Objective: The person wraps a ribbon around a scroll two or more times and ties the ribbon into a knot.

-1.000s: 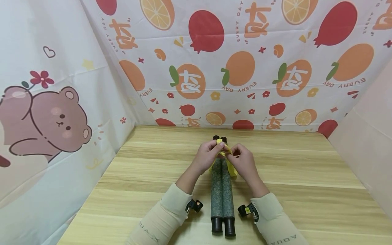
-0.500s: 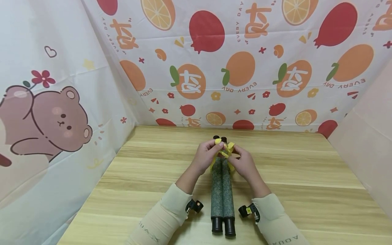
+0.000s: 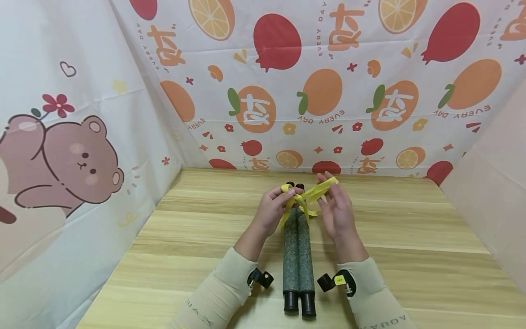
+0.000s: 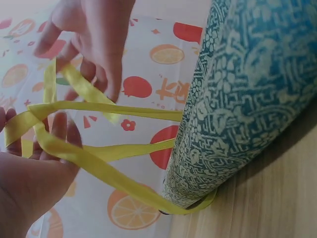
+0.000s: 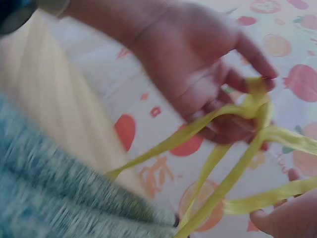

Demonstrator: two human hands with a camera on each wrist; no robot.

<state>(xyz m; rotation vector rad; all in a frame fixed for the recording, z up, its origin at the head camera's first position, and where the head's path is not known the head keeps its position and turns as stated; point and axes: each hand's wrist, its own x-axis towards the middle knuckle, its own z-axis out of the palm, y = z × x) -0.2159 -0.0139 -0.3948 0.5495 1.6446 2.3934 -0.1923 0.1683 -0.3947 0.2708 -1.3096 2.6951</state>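
Note:
A double-rolled scroll (image 3: 291, 256) in green patterned cloth, with black end knobs, lies lengthwise in the head view. A yellow ribbon (image 3: 316, 192) loops around its far part. My left hand (image 3: 269, 212) pinches the ribbon where strands cross, with a small loop above the fingers. To the right, my right hand (image 3: 339, 214) has its fingers spread and mostly straight, and a ribbon strand runs up to its fingertips. In the left wrist view, the strand of ribbon (image 4: 89, 91) crosses the fingers of the right hand (image 4: 101, 44). Only part of my right hand (image 5: 292, 218) shows in the right wrist view.
The scroll rests on a light wooden table (image 3: 197, 237). A fruit-print cloth (image 3: 279, 109) hangs behind the table, and a bear-print cloth (image 3: 139, 105) hangs at the left. Small black cameras are strapped to both wrists.
My right hand has moved up and right from near the knot, its fingers unfolding. It has drawn a ribbon strand out to the upper right. The left hand has shifted slightly left, still pinching.

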